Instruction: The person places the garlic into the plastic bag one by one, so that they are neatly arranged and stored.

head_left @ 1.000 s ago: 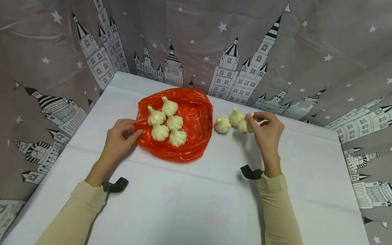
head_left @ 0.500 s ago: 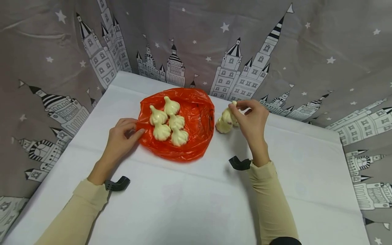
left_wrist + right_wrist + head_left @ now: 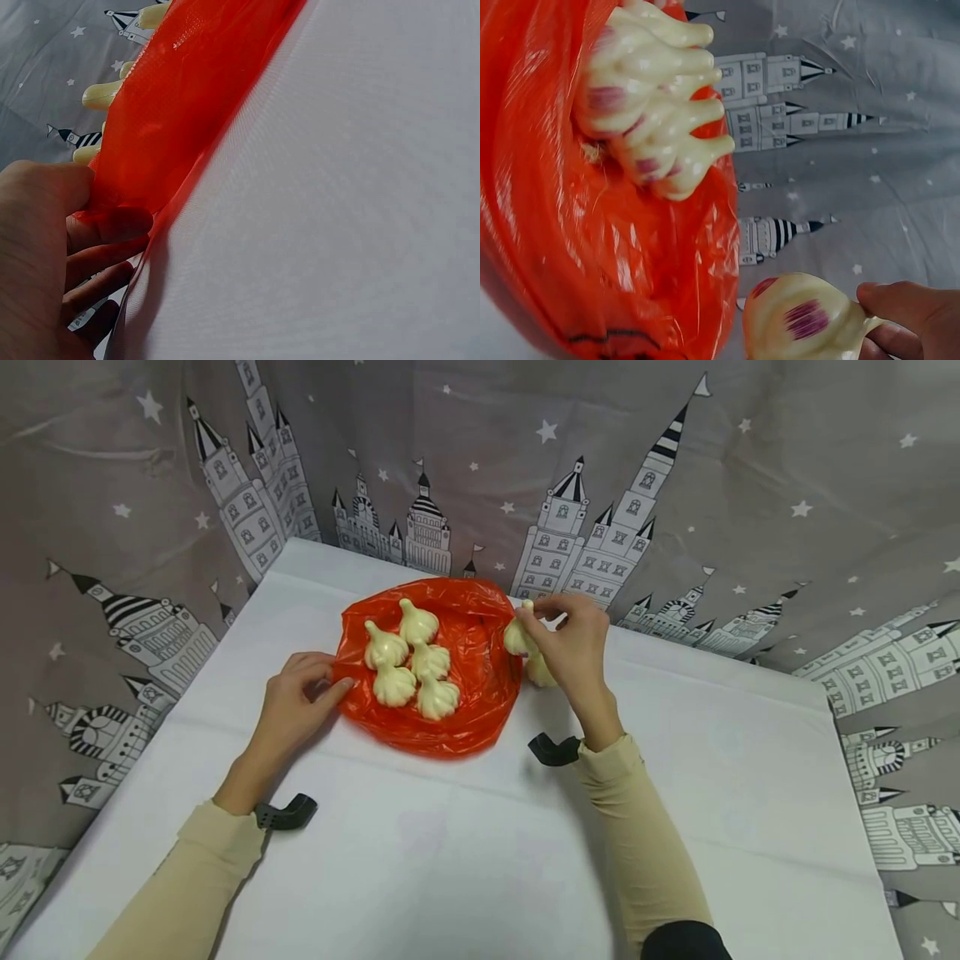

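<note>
In the head view a red plastic bag (image 3: pixel 477 702) lies opened out on the white table. Several pale garlic bulbs (image 3: pixel 393 687) sit in its left half; purple patches show on them in the right wrist view. My left hand (image 3: pixel 300 693) pinches the bag's left edge between thumb and index finger, which the left wrist view shows close up. By its stem, another garlic bulb (image 3: pixel 799 319) is held in my right hand (image 3: pixel 576 643), at the bag's right rim. Below that hand a garlic bulb (image 3: pixel 539 672) on the table is partly hidden.
White cloth covers the table (image 3: pixel 435 843). Behind it and at both sides hangs a grey curtain (image 3: pixel 480 410) printed with castles and stars. A black wrist mount (image 3: pixel 287 812) sticks out from each wrist. A black round object (image 3: pixel 684 941) covers part of the right forearm.
My right hand has lifted a garlic bulb from the group on the right and carried it left to the bag's rim. The left hand has kept its hold on the bag.
</note>
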Motion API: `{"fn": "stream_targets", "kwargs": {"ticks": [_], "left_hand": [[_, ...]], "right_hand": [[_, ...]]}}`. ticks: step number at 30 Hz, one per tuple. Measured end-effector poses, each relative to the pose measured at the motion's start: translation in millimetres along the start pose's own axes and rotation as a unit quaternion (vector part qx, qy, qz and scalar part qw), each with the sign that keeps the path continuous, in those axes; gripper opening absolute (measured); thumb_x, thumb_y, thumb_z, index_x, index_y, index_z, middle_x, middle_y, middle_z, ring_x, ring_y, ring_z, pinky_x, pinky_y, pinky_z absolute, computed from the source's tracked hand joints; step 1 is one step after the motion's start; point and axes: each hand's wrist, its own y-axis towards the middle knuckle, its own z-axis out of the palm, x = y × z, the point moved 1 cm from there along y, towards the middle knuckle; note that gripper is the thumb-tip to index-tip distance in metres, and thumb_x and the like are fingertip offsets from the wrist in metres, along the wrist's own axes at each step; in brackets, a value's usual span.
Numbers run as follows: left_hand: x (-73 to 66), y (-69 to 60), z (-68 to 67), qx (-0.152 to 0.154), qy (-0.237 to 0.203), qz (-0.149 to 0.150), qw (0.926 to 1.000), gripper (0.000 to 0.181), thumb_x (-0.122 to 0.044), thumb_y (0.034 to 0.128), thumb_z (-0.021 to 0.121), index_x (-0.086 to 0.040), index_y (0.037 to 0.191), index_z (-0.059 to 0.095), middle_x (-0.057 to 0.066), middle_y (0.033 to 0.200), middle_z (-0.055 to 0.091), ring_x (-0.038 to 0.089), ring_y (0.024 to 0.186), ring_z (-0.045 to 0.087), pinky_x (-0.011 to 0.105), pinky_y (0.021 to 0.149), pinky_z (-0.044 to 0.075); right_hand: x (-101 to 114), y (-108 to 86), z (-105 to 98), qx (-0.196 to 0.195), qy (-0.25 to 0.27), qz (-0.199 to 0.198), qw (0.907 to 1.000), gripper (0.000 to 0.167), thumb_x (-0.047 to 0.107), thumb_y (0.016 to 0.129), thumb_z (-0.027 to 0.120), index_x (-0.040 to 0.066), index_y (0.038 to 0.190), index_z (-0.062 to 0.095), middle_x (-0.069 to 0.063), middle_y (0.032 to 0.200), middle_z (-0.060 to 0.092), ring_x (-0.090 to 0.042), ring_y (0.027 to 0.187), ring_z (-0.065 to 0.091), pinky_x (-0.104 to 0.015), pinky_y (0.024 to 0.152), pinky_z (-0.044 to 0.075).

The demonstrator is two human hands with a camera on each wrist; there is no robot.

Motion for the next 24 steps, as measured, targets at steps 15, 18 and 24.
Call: {"fn": "stream_targets", "kwargs": {"ticks": [15, 18, 24], "left_hand": [[1.0, -1.3, 0.6, -0.001, -0.001, -0.001, 1.0, 0.019, -0.015, 0.0976, 0.075, -0.003, 0.085, 0.07, 0.018, 0.124, 0.07, 0.033, 0.124, 0.058, -0.003, 0.093, 0.032], [2.3, -1.3, 0.8, -0.001, -0.001, 0.0, 1.0, 0.019, -0.015, 0.0974, 0.076, -0.003, 0.084, 0.069, 0.018, 0.124, 0.07, 0.033, 0.124, 0.058, -0.003, 0.093, 0.032], [3.9, -0.9, 1.6, 0.002, 0.002, -0.003, 1.0, 0.018, -0.016, 0.0978, 0.075, -0.004, 0.085, 0.07, 0.017, 0.125, 0.07, 0.033, 0.125, 0.058, -0.003, 0.093, 0.031]], "right_hand": [[17.2, 9.6, 34.9, 0.058, 0.011, 0.023, 0.998, 0.017, 0.021, 0.089, 0.085, 0.005, 0.095, 0.083, -0.009, 0.087, 0.077, -0.025, 0.085, 0.068, -0.036, 0.081, 0.05], [17.5, 12.4, 42.0, 0.068, 0.004, 0.024, 0.9974, 0.018, 0.021, 0.089, 0.085, 0.004, 0.096, 0.083, -0.009, 0.088, 0.078, -0.023, 0.085, 0.069, -0.037, 0.083, 0.053], [15.9, 15.5, 54.7, 0.073, 0.0, 0.024, 0.9971, 0.02, 0.022, 0.09, 0.085, 0.003, 0.096, 0.082, -0.01, 0.089, 0.078, -0.024, 0.085, 0.069, -0.036, 0.081, 0.054]]}}
